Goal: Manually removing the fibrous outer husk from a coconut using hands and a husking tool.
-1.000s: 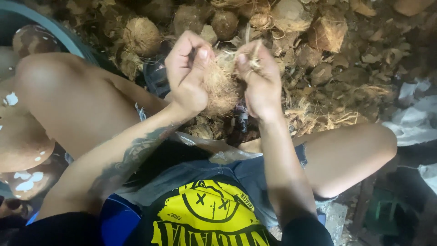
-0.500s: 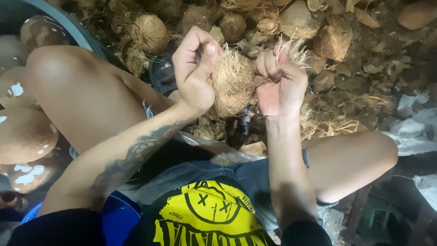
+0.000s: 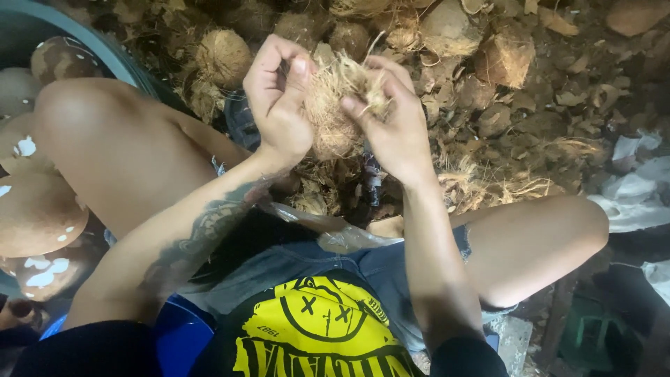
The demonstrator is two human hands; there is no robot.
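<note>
My left hand (image 3: pixel 279 105) cups the fibrous coconut (image 3: pixel 331 115) above my knees, over the husk pile (image 3: pixel 502 105), while my right hand (image 3: pixel 394 129), which had pulled aside half a second ago, has returned, fingers pinching a fresh tuft for stripping.

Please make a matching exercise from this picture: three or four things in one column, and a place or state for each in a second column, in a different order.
Things:
1. fibrous coconut
2. smooth peeled coconuts
3. white cloth
4. husk pile

Places or states:
A. on the ground above the knees, at the top of the view
B. held between the left hand and the right hand
C. at the right edge, beside the knee
D. in the blue tub at the left edge

Pairs: 1-B, 2-D, 3-C, 4-A
</note>
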